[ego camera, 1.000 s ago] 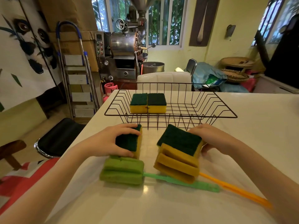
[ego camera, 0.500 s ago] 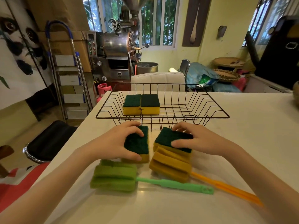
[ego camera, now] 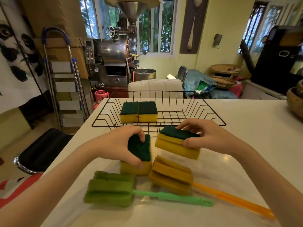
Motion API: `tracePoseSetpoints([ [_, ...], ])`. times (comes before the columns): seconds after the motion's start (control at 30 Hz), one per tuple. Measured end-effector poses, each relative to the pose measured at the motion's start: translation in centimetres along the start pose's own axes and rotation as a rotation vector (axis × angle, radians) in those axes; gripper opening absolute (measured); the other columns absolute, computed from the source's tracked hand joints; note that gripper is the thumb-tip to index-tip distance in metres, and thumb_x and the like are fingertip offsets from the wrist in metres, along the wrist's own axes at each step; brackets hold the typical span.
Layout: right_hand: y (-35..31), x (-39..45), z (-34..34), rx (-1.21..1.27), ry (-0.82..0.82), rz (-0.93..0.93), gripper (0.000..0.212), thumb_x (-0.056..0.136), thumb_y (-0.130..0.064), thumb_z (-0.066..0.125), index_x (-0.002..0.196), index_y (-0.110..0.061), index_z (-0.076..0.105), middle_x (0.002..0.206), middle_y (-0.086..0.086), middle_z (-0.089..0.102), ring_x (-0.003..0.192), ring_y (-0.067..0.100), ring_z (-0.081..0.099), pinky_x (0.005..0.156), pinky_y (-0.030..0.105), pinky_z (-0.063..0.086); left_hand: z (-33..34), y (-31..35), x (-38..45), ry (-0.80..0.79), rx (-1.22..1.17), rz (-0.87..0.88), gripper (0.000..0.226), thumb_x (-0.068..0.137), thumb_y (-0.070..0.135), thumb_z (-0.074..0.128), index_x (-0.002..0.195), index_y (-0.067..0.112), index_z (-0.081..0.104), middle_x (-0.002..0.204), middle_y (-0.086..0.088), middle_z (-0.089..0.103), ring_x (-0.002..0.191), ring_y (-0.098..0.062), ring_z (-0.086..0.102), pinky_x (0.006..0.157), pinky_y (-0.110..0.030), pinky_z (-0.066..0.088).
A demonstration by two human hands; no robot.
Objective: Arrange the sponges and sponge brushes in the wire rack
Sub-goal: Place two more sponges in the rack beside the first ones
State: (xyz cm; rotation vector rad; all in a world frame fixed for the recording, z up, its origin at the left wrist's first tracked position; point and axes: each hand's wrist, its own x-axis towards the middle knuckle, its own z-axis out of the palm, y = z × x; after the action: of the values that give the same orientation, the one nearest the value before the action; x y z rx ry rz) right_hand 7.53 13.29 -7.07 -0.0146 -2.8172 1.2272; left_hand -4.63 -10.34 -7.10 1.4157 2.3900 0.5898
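Note:
A black wire rack (ego camera: 205,110) stands on the white table (ego camera: 246,128), with two yellow sponges with dark green tops (ego camera: 138,111) side by side in its left part. My left hand (ego camera: 114,145) grips a yellow-and-green sponge (ego camera: 139,149) just in front of the rack. My right hand (ego camera: 208,135) holds another such sponge (ego camera: 177,143) lifted above the table. Below it lies an orange sponge brush (ego camera: 170,176) with its handle running right. A green sponge brush (ego camera: 109,189) lies nearest to me, its handle pointing right.
A white chair back (ego camera: 155,87) stands behind the rack. A woven basket (ego camera: 295,100) sits at the table's far right edge. A black stool (ego camera: 42,149) and a step ladder (ego camera: 65,89) stand to the left of the table.
My right hand has lifted its sponge off the orange sponge brush and up toward the rack. My left hand has tilted its sponge up off the table.

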Motion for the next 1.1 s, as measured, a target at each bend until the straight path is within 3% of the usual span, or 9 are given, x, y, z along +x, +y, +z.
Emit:
tracePoseSetpoints([
  [0.13,-0.2,-0.3,-0.4,0.092,0.009,-0.007,0.029,0.064,-0.038,0.062,0.092,-0.041,0.058,0.101,-0.011,0.063,0.094,0.007,0.059,0.070,0.016,0.045,-2.3,0.9,-0.3,-0.023,-0.139,0.025,0.050,0.045,0.052,0.073,0.089,0.045,0.051,0.112,0.020,0.050,0.108,0.002,0.045,0.091,-0.025,0.047],
  [0.3,-0.8,0.0,-1.8,0.285,0.140,-0.019,0.023,0.067,-0.032,0.063,0.089,-0.036,0.059,0.089,-0.016,0.061,0.076,-0.004,0.061,0.056,0.008,0.047,-5.0,1.8,0.8,0.034,-0.174,0.052,0.050,0.048,0.042,0.078,0.091,0.045,0.051,0.118,0.019,0.047,0.108,-0.002,0.047,0.076,-0.012,0.049],
  [0.4,-1.0,0.7,-2.9,0.397,0.271,-0.012,0.016,0.082,-0.023,0.062,0.090,-0.035,0.055,0.090,-0.012,0.060,0.078,0.007,0.061,0.053,0.010,0.051,-5.8,2.5,2.4,0.108,-0.173,0.090,0.052,0.050,0.039,0.082,0.092,0.044,0.050,0.118,0.017,0.046,0.107,-0.001,0.046,0.071,-0.008,0.048],
  [0.5,-1.0,1.5,-4.0,0.456,0.376,-0.002,0.019,0.083,-0.024,0.059,0.100,-0.030,0.054,0.096,-0.004,0.062,0.084,0.012,0.064,0.057,0.016,0.056,-6.3,3.4,4.6,0.194,-0.179,0.152,0.052,0.057,0.026,0.082,0.094,0.040,0.048,0.112,0.022,0.045,0.104,0.004,0.044,0.074,-0.009,0.046],
  [0.67,0.0,3.8,-5.8,0.472,0.479,0.050,0.040,0.080,-0.027,0.063,0.116,-0.020,0.049,0.105,-0.001,0.060,0.090,0.013,0.063,0.067,0.023,0.056,-6.7,4.0,9.1,0.248,-0.127,0.221,0.058,0.055,0.029,0.083,0.098,0.038,0.045,0.106,0.021,0.044,0.101,-0.002,0.046,0.081,-0.013,0.043],
  [0.8,1.1,6.1,-6.8,0.420,0.528,0.104,0.042,0.078,-0.030,0.066,0.115,-0.023,0.047,0.107,0.001,0.057,0.090,0.011,0.060,0.067,0.022,0.051,-6.7,3.2,13.1,0.248,-0.026,0.227,0.069,0.055,0.032,0.083,0.112,0.027,0.044,0.115,0.006,0.045,0.111,-0.014,0.044,0.093,-0.031,0.046],
  [0.93,2.3,8.6,-7.2,0.417,0.537,0.209,0.065,0.074,-0.035,0.070,0.128,-0.018,0.038,0.112,0.006,0.056,0.094,0.018,0.060,0.079,0.035,0.054,-6.2,1.8,16.7,0.203,0.044,0.196,0.074,0.057,0.035,0.082,0.118,0.025,0.041,0.116,0.005,0.043,0.110,-0.014,0.043,0.093,-0.029,0.044],
  [1.0,2.6,9.7,-7.2,0.368,0.516,0.269,0.073,0.073,-0.041,0.069,0.131,-0.019,0.032,0.112,0.007,0.056,0.096,0.022,0.059,0.074,0.034,0.055,-5.6,1.0,18.4,0.178,0.057,0.191,0.075,0.056,0.037,0.081,0.119,0.025,0.041,0.118,0.003,0.046,0.108,-0.014,0.044,0.092,-0.029,0.044],
  [1.1,3.2,11.1,-7.0,0.127,0.516,0.286,0.075,0.073,-0.048,0.067,0.130,-0.018,0.030,0.111,0.006,0.056,0.092,0.019,0.058,0.058,0.020,0.048,-4.5,0.1,20.4,0.136,0.062,0.203,0.075,0.056,0.039,0.081,0.119,0.025,0.042,0.114,0.006,0.048,0.105,-0.013,0.046,0.091,-0.027,0.043],
])
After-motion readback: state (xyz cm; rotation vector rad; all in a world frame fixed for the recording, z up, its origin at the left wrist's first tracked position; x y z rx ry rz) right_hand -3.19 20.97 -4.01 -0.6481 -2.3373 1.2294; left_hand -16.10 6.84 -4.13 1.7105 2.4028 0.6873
